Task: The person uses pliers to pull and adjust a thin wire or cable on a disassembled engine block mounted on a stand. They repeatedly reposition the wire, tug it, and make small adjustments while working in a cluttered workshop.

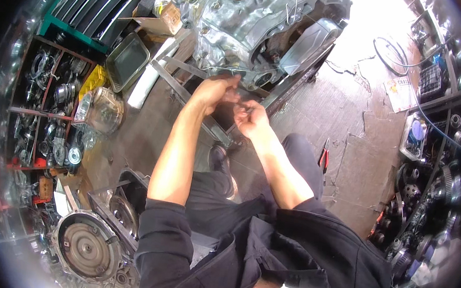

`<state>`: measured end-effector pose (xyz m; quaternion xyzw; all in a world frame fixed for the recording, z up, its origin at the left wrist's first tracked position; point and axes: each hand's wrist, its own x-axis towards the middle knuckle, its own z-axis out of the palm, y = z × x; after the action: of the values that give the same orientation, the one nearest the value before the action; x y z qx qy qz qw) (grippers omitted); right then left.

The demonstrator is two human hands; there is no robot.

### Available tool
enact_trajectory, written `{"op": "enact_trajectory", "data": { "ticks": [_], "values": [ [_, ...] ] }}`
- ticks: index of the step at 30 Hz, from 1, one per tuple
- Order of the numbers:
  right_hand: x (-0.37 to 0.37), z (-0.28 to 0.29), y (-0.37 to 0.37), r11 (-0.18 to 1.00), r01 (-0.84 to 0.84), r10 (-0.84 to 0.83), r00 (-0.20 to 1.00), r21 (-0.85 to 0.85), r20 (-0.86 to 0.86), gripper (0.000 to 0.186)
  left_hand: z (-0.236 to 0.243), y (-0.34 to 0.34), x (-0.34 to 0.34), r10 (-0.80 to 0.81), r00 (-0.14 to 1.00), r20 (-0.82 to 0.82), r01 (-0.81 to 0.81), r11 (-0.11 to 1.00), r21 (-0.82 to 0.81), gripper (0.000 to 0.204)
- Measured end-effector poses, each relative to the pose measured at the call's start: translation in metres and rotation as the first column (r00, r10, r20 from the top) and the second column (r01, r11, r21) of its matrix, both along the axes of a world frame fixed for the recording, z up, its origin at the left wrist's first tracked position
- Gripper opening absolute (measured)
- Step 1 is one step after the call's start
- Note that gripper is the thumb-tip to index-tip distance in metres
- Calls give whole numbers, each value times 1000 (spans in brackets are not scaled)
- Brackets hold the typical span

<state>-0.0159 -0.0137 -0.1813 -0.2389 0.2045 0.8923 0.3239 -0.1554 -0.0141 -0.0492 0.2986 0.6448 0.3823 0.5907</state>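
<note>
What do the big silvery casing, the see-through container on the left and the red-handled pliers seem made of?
The casing looks metal, likely cast aluminium: silvery, shiny, with moulded ridges. The container could be plastic or glass; it is clear and glossy, with bright reflections. The pliers have red grips, probably plastic or rubber, judging by their colour.
</note>
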Motion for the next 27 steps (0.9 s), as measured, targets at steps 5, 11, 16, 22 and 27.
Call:
{"op": "enact_trajectory", "data": {
  "ticks": [5,11,16,22,27],
  "values": [
    [35,38,-15,971,129,-170,965,203,199,17,6,1,-3,-142,959,-244,165,983,76,29],
    [137,10,-21,778,-226,-128,856,586,501,13,0,-5,-5,-228,954,-196,235,972,12,27],
    [311,-129,-19,790,-583,-504,-441,190,743,31,-7,-17,-1,-189,949,-254,214,974,73,24],
    [384,-250,-84,392,-709,-143,-676,-586,722,52,-9,-24,13,-147,959,-244,165,985,56,21],
    [353,-273,-91,518,-668,-280,-722,-534,632,53,-8,-28,17,-109,960,-259,127,990,55,22]
  ]
}}
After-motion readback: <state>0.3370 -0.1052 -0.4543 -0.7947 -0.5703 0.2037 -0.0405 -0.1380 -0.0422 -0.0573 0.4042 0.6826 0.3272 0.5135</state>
